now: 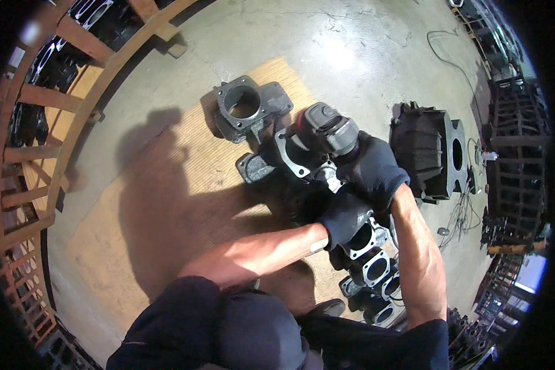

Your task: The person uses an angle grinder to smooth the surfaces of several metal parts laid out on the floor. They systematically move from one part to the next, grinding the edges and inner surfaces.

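My right hand (376, 165), in a dark glove, is closed around a cordless power tool (332, 128). The tool's blocky grey and black battery end points away from me. Just nearer and to the left, my gloved left hand (346, 217) is closed, its fingers bent out of sight under the right hand. I cannot make out what it grips. Below both hands is a dark metal casting with a pale machined flange (290, 154) around a round bore. A shiny metal part (328, 176) shows beside the right hand.
A separate casting (242, 102) stands at the far left of the work. Several flanged castings (376, 268) line up near my right forearm. A large ribbed casting (422, 153) sits to the right. Brown matting (111, 228) covers the floor; wooden racking (83, 126) curves along the left; cables (459, 216) lie right.
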A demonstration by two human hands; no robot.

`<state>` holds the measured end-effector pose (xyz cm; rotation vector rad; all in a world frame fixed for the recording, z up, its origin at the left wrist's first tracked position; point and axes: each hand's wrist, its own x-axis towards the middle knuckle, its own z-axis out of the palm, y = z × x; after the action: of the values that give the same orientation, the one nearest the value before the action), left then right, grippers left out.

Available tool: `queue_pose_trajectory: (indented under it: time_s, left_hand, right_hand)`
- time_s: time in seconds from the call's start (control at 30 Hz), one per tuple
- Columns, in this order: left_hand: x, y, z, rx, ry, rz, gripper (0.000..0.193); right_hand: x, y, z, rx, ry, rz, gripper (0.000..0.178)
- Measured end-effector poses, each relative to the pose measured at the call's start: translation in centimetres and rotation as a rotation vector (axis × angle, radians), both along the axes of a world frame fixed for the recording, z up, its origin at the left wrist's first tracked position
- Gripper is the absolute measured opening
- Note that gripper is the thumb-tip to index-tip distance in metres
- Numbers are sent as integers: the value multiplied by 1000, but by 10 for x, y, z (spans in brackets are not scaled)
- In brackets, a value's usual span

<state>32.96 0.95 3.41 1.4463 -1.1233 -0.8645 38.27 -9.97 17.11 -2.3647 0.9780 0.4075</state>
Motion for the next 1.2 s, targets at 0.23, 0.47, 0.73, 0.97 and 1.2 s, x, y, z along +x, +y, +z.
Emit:
queue_pose_trajectory:
  time_s: [0.23,0.47,0.73,0.97,1.2]
  left_hand:
    - [4,1,15,22,14,2,34]
    - [30,13,40,161,9,-134,39]
    - [-26,-25,-75,-39,577,-31,40]
    - [31,22,33,46,-325,-94,34]
    - [14,-1,56,225,23,-238,42]
  right_hand:
    - [-3,-5,2,7,31,8,53]
    - [6,2,2,14,38,-6,51]
    - [7,-1,1,-13,8,49,47]
    - [6,4,0,-14,16,43,47]
    - [-22,-9,9,-14,89,-71,44]
